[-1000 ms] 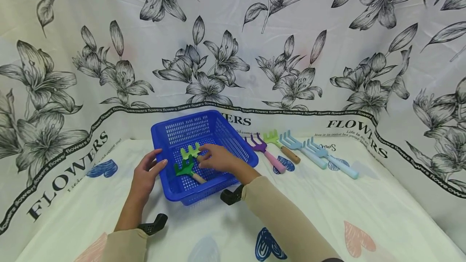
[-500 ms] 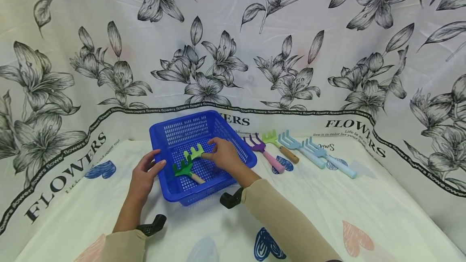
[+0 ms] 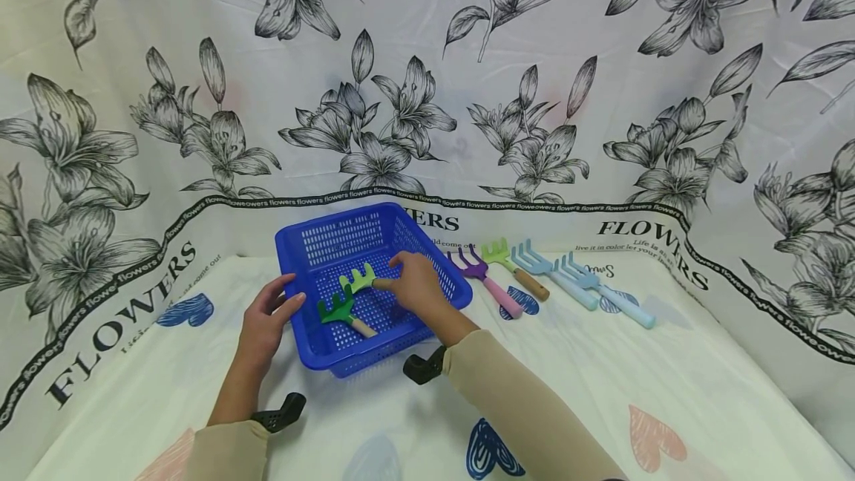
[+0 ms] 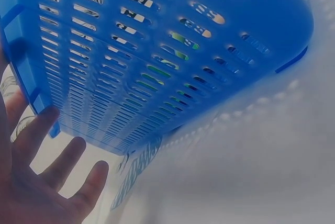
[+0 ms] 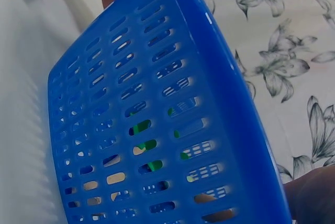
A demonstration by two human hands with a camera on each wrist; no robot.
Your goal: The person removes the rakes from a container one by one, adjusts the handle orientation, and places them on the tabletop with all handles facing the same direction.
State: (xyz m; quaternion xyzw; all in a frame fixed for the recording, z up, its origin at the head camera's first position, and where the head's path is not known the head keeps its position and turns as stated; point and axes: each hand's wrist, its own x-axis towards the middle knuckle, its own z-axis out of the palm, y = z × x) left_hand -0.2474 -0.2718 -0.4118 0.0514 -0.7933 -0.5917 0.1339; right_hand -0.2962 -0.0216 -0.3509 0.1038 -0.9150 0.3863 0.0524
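Note:
A blue plastic basket (image 3: 320, 359) with slotted walls stands on the cloth. My left hand (image 3: 263, 321) holds its left rim, thumb over the edge; in the left wrist view, several fingers (image 4: 68, 166) are spread outside the wall. Inside the basket, my right hand (image 3: 417, 284) pinches the short wooden handle of a light green hand rake (image 3: 358, 279), whose tines point left. Near it on the basket floor lies a dark green hand rake (image 3: 338, 308) with a pale wooden handle. In the right wrist view the basket wall hides most of the right hand's work.
Right of the basket lie a purple rake with pink handle (image 3: 493, 284), a light green rake with wooden handle (image 3: 528, 277) and two light blue rakes (image 3: 564, 284) (image 3: 621, 299). A flower-printed curtain (image 3: 508, 132) hangs behind.
My right hand has moved slightly right inside the basket and drawn the light green rake with it, leaving it more apart from the dark green one. My left hand stays at the rim.

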